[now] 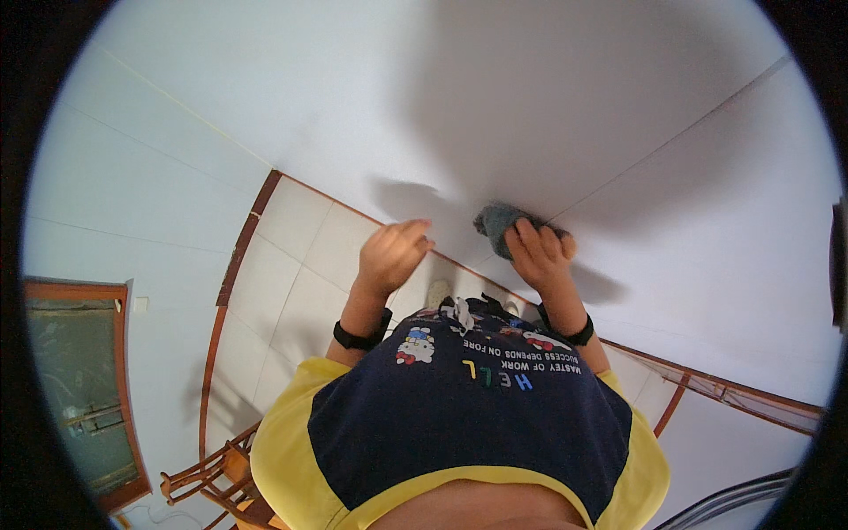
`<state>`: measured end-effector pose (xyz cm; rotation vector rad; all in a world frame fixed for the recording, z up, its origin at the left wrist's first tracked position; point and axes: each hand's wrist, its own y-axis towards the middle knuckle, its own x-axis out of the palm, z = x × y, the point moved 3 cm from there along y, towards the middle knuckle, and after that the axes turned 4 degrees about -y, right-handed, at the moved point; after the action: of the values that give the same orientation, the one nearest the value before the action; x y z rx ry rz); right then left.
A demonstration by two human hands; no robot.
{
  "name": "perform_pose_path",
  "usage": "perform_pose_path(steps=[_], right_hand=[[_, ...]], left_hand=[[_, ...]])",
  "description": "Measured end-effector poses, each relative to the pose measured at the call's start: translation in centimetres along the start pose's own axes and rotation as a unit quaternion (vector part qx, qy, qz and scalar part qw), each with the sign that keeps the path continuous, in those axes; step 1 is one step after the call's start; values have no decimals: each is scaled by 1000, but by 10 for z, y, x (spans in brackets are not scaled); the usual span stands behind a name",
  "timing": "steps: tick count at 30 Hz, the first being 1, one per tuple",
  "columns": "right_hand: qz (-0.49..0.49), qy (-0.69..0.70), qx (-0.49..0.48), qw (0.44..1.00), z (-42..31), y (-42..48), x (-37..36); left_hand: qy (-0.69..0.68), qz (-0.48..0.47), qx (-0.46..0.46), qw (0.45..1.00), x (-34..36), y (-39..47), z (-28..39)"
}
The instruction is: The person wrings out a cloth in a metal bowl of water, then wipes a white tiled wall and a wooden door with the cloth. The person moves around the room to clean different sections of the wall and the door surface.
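Note:
My right hand (pixel 540 255) presses a dark grey-green cloth (pixel 500 225) against the white wall (pixel 464 132), its fingers bent over the cloth's right part. The cloth is bunched up and sticks out to the left of the fingers. To the left, my left hand (pixel 395 255) is raised in front of the wall's foot with fingers curled, holding nothing that I can see; it is slightly blurred. Both wrists wear black bands. The hands cast shadows on the wall.
Below the wall lies a floor of pale tiles (pixel 291 265) with reddish-brown skirting (pixel 213 351). A wooden chair (pixel 232 467) stands at the lower left, near a wooden-framed door (pixel 86 391). Dark curved bars (pixel 735 500) show at the lower right. A thin line crosses the wall above the cloth.

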<state>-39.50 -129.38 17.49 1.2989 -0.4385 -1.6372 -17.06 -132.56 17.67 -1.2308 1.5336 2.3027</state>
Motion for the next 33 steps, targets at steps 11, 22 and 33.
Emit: perform_pose_path(steps=[11, 22, 33], right_hand=[[97, 66, 159, 980, 50, -17, -48], [173, 25, 106, 979, 55, -41, -36], [93, 98, 92, 987, 64, -44, -46]], left_hand=[[-90, 172, 41, 980, 30, 69, 29], [-625, 222, -357, 658, 14, 49, 2], [-650, 105, -348, 668, 7, 59, 30]])
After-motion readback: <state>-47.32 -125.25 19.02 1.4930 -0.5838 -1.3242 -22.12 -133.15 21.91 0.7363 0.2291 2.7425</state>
